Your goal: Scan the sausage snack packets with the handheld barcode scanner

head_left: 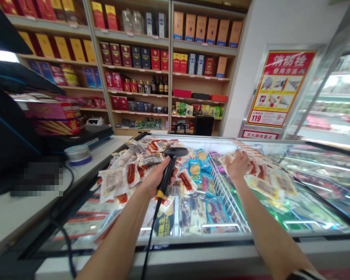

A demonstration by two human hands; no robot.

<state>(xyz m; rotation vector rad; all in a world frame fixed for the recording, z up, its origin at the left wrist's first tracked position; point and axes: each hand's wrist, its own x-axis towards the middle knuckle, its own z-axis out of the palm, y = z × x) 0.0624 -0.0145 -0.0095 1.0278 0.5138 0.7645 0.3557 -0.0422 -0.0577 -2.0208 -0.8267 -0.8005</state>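
Observation:
My left hand (155, 178) is wrapped round the handle of a black and yellow barcode scanner (169, 169), whose cable (152, 233) hangs down toward me. Beneath and left of it lies a heap of clear vacuum-packed food packets (113, 183), several with reddish-brown sausage-like pieces inside. One such packet (187, 181) rests just right of the scanner. Farther right, my right hand (238, 165) has its fingers curled onto a packet at the left end of a second group of packets (264, 186). Its fingertips are partly hidden among the wrappers.
The packets lie on a glass-topped chest freezer (192, 240) holding bagged frozen goods (200, 210) and a white wire divider (221, 190). At left, a counter (102, 153) bears a round tape roll (78, 154) and a dark terminal. Shelves of boxed bottles (134, 58) stand behind.

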